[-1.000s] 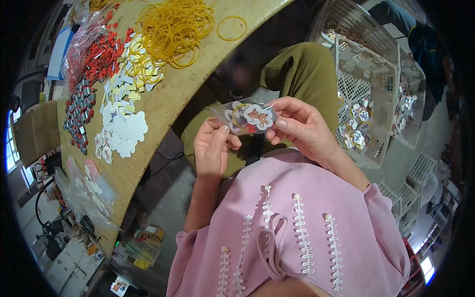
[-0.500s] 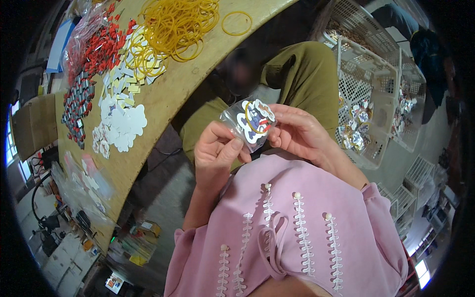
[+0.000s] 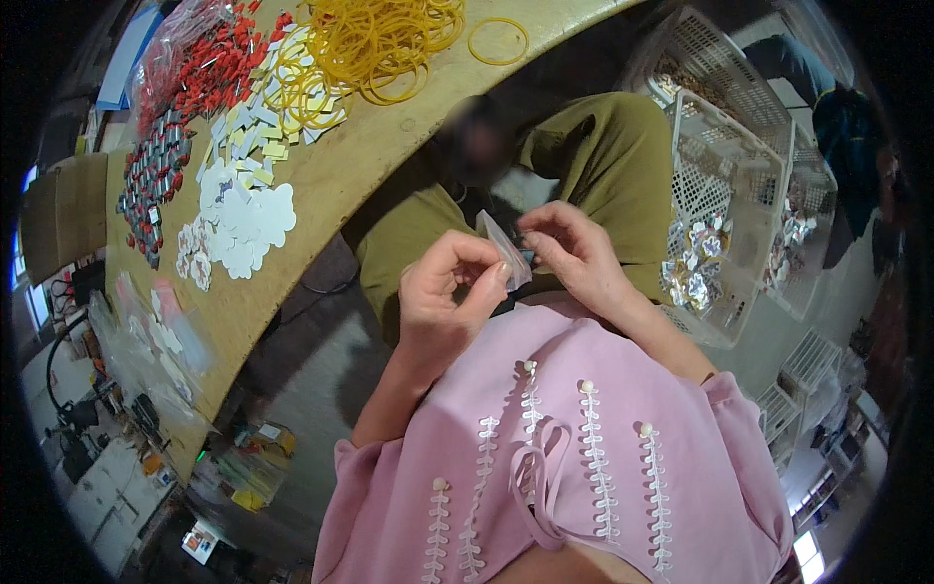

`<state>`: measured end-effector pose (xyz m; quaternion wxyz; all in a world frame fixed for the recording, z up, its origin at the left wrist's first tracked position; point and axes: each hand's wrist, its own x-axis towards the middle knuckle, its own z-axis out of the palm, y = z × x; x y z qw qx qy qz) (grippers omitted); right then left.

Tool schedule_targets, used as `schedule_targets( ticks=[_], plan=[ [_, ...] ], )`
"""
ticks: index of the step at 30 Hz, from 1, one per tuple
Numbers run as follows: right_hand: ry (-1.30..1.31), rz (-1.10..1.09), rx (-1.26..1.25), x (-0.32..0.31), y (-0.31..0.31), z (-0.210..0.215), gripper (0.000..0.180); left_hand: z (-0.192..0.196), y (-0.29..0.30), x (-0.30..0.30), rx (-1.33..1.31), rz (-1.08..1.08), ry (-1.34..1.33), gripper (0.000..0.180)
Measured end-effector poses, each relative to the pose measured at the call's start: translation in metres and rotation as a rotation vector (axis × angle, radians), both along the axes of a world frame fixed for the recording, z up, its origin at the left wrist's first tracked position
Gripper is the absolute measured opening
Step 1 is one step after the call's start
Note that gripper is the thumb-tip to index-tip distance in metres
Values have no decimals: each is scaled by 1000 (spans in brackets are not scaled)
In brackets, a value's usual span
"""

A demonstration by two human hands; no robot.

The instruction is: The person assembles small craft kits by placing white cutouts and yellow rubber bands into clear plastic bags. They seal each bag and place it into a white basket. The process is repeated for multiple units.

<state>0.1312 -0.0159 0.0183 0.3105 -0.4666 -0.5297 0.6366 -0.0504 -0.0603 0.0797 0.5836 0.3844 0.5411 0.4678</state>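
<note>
My left hand (image 3: 443, 297) and my right hand (image 3: 574, 253) meet above my lap, both pinching a small clear plastic packet (image 3: 508, 250) that stands edge-on between the fingertips. The card inside it is barely visible from this angle. On the wooden table (image 3: 360, 165) to the left lie a heap of yellow rubber bands (image 3: 384, 39), white cloud-shaped cards (image 3: 243, 214), small yellow and white tags (image 3: 263, 117), red pieces (image 3: 209, 63) in a clear bag, and dark hair clips (image 3: 151, 185).
White plastic baskets (image 3: 725, 195) holding shiny packed items stand to my right. More clear bags (image 3: 146, 341) lie near the table's near end. A single rubber band (image 3: 498, 41) lies apart at the table's far edge. Clutter covers the floor below left.
The packet has turned from flat, with its coloured card facing me, to edge-on. Both hands have shifted slightly lower toward my lap.
</note>
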Motion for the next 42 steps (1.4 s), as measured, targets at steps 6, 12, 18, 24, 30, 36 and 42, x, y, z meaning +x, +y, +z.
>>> schedule_targets(
  ticks=[6, 12, 18, 24, 30, 36, 42],
  plan=[
    [121, 44, -141, 5, -3, 45, 14, -10, 8, 8, 131, -119, 391, 8],
    [125, 81, -339, 5, 1, 32, 13, -19, 12, 3, 112, -239, 297, 7],
    [183, 55, -427, 4, -1, 31, 14, -56, 3, -1, 6, -164, -216, 7],
    [115, 51, -449, 2, 2, 31, 13, -41, 6, 8, 113, -156, 132, 5],
    [158, 35, -414, 4, -3, 22, 13, -42, 4, 12, 42, -134, 89, 7],
    [152, -2, -458, 3, -3, 27, 15, -57, -1, 8, -2, -22, -52, 4],
    [53, 21, -314, 8, -6, 26, 9, -43, 5, 15, 240, 60, 566, 10]
  ],
)
